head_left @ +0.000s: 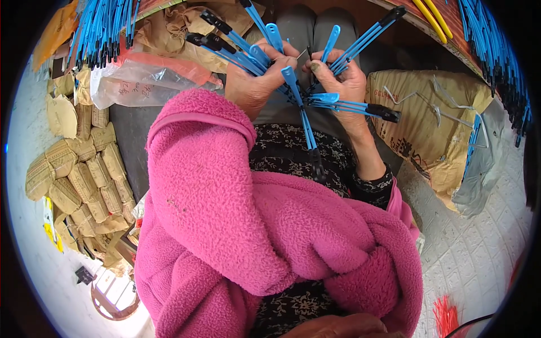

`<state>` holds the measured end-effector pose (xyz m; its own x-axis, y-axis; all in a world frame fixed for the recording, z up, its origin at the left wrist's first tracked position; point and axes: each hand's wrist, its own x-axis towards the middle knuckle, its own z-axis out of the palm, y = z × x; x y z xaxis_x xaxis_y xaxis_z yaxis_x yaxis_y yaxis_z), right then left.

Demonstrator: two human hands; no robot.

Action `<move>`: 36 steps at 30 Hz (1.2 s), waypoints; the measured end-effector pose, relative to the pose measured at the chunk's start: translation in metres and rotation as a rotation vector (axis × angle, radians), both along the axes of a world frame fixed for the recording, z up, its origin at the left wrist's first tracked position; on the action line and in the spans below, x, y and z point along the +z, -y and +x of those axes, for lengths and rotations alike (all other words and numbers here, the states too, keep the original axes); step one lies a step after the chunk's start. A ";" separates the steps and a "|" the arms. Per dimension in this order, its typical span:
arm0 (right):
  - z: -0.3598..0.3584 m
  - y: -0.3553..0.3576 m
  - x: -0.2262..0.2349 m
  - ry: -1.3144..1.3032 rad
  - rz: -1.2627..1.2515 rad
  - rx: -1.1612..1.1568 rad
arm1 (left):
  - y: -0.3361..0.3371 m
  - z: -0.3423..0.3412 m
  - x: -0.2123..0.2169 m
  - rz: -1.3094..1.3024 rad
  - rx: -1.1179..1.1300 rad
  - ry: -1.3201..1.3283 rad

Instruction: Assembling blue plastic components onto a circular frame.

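Note:
Above my lap, both hands hold one blue plastic frame (293, 84) whose several slender arms spread out from a dark middle and end in black tips. My left hand (253, 79) is closed on it at the left, thumb and fingers pinched near its centre. Opposite, my right hand (344, 81) is closed too, with thumb and fingertips bent together close to the middle and arms of the frame passing by the palm. A thin pin-like piece (303, 54) shows between the fingertips. The fingers partly hide the joint at the centre.
Bundles of blue rods with black ends hang at upper left (107, 31) and upper right (496, 62), beside yellow rods (433, 19). Paper-wrapped packs (84, 174) are stacked at left, near a plastic bag (135, 84). Bent wires (437, 107) lie on a brown sack (417, 135).

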<state>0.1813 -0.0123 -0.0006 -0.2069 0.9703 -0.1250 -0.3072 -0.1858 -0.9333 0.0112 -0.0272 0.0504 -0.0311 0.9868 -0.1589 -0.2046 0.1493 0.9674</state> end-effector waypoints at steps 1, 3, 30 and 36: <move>-0.001 0.000 0.000 0.000 0.000 0.000 | 0.000 0.000 0.000 0.000 0.000 0.000; -0.003 0.002 -0.001 0.046 0.017 -0.018 | 0.000 0.000 0.000 -0.002 0.005 -0.008; -0.027 0.001 0.014 0.527 0.468 -0.325 | -0.002 0.012 0.009 0.018 0.172 0.005; -0.033 -0.005 0.014 0.626 0.605 -0.419 | -0.006 0.018 0.007 0.016 0.252 -0.005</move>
